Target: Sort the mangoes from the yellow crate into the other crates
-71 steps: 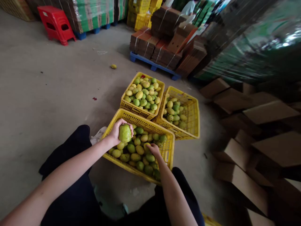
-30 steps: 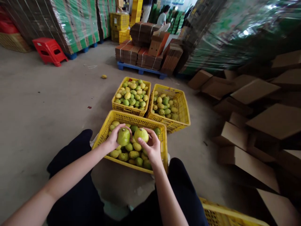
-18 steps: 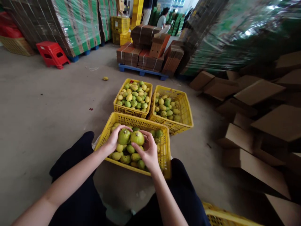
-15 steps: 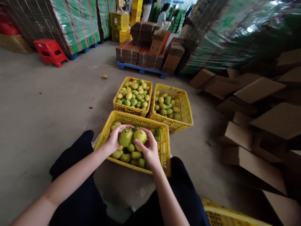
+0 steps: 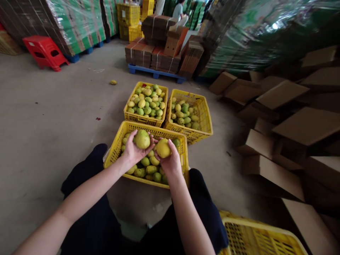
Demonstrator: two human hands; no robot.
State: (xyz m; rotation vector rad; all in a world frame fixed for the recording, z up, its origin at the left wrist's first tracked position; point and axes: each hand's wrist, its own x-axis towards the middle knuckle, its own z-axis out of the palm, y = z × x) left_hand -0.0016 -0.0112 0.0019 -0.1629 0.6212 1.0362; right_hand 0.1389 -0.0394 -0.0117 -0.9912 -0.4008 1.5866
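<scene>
My left hand [image 5: 135, 150] is turned palm up, its fingers curled under a round yellow-green fruit [image 5: 142, 139]. A yellower fruit [image 5: 163, 148] rests in my right hand [image 5: 171, 160], gripped between thumb and fingers. Both hands are close together over a yellow plastic crate [image 5: 186, 152] standing between my knees. More green and yellow fruits [image 5: 145, 162] lie inside that crate, partly hidden by my hands and forearms. What kind of fruit they are, I cannot tell for sure.
Beyond stand a full yellow crate [image 5: 126, 112] and a partly filled one [image 5: 208, 122]. Another crate [image 5: 255, 223] is at lower right. Cardboard boxes [image 5: 284, 95] lie along the right. A red stool [image 5: 46, 53], a loose fruit [image 5: 113, 82] and a blue pallet [image 5: 155, 73] are farther off.
Both hands have turned from gripping the fruits from above to cradling them with palms upward. The fruits have moved slightly apart, and the view has shifted a little.
</scene>
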